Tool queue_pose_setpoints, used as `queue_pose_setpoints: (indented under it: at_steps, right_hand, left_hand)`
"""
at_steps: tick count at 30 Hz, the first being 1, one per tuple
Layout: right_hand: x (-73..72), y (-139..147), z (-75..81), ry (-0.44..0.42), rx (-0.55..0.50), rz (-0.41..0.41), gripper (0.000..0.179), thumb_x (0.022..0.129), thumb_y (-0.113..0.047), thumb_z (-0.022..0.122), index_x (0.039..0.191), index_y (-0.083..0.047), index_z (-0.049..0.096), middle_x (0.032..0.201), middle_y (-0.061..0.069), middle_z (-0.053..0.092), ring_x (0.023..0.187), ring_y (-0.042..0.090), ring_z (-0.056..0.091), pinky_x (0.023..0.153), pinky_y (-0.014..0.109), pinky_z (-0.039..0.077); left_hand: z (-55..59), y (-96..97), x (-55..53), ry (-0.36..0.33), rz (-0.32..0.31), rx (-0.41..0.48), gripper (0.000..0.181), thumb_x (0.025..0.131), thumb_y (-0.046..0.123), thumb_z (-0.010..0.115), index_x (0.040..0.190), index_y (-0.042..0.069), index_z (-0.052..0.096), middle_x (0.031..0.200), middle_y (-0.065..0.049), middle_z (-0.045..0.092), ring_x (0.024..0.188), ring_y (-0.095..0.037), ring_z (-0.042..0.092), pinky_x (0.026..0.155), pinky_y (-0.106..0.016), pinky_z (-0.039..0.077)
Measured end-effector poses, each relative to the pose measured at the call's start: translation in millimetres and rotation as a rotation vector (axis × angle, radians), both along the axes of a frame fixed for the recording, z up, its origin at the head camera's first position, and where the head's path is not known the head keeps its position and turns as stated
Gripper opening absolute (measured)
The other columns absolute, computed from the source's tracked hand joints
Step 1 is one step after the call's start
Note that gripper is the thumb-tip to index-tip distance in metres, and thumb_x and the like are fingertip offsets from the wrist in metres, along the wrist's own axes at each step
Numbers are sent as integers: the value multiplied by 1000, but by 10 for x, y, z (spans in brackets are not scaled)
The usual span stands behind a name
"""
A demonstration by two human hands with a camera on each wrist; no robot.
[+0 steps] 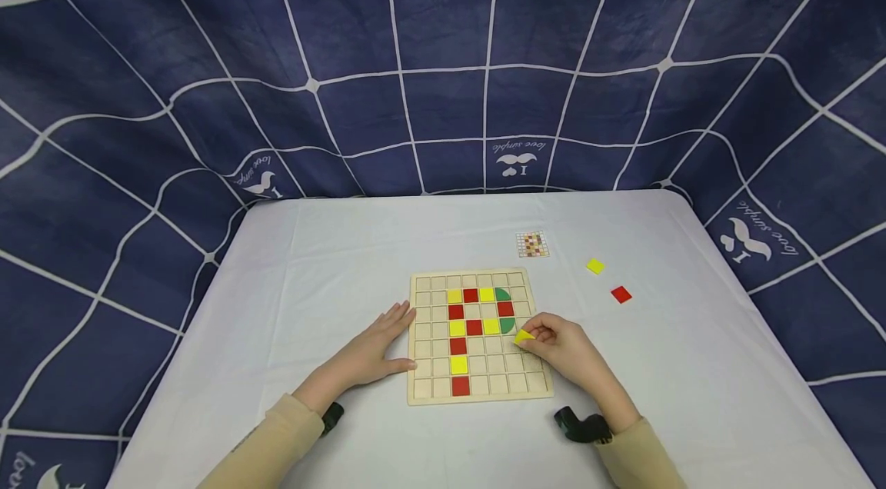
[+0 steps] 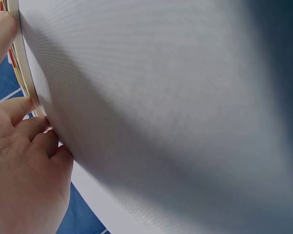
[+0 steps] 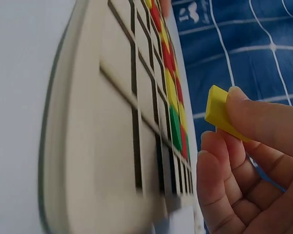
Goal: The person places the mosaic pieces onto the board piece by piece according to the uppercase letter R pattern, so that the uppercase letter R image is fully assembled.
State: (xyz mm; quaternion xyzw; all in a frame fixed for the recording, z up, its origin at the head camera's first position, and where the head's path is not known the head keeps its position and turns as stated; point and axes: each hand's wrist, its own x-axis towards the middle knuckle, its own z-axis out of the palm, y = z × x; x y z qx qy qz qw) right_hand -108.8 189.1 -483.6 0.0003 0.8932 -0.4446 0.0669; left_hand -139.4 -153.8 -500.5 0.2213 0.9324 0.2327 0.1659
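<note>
A wooden grid board lies on the table with red, yellow and green tiles set in some of its squares, making a P-like figure. My right hand pinches a yellow tile between thumb and fingers, over the board's right side. In the right wrist view the tile is tilted, apart from the board's surface. At the board's left edge, my left hand lies with extended fingers, and its fingertips touch the rim. The left wrist view shows those fingers against the board's side.
On the white-covered table, a loose yellow tile and a loose red tile lie right of the board. A small printed pattern card sits behind it. Blue checked cloth hangs around the table.
</note>
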Motion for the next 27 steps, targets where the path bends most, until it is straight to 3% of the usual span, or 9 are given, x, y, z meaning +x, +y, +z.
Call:
queue_pose_setpoints:
  at_steps: [12, 19, 27]
  right_hand:
    - [-97, -505, -96, 33, 11, 115, 15, 81, -14, 81, 86, -15, 67, 74, -7, 62, 68, 9, 55, 62, 17, 49]
    - [-146, -593, -107, 30, 29, 141, 8, 84, -13, 78, 85, -15, 71, 72, -7, 63, 67, 9, 56, 60, 17, 49]
    - [-162, -662, -130, 91, 88, 170, 7, 83, -11, 78, 85, -15, 72, 75, -8, 61, 67, 7, 54, 60, 16, 49]
  left_hand:
    - [1, 1, -6, 2, 4, -3, 92, 83, 46, 75, 156, 11, 29, 165, -6, 19, 154, -24, 14, 125, -44, 19]
    - [0, -1, -12, 10, -9, -9, 93, 83, 46, 75, 155, 10, 29, 165, -7, 19, 154, -25, 14, 125, -44, 18]
    - [24, 8, -12, 12, -6, -6, 92, 83, 45, 75, 155, 9, 30, 164, -8, 20, 153, -26, 15, 125, -44, 19]
